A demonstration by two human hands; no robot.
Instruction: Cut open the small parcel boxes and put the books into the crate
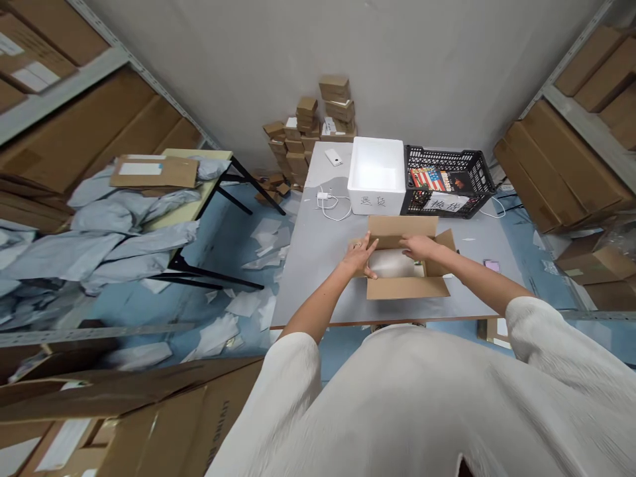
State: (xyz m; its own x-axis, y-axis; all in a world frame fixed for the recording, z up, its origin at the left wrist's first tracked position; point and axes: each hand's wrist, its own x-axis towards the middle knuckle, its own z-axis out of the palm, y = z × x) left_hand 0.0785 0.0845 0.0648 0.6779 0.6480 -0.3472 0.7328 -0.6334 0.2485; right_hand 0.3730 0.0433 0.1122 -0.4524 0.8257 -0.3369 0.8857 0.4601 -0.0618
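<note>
An open cardboard box [407,289] sits near the front edge of the grey table [318,278], its flaps folded outward. Inside lies a smooth white item [395,264]; its kind cannot be made out. At the box's left end is my left hand [360,258], fingers spread, touching the box's side and reaching over the white item. My right hand [418,247] reaches in over the far side, fingers curled down by the white item's right end. Whatever those fingers grip, if anything, is hidden.
Behind the box stand a white foam bin [376,175] and a black crate [444,180] holding printed packages. A white phone [333,157], a charger with cable [325,196] and a small pinkish object [491,265] lie on the table. Loose paper [246,303] litters the floor at left.
</note>
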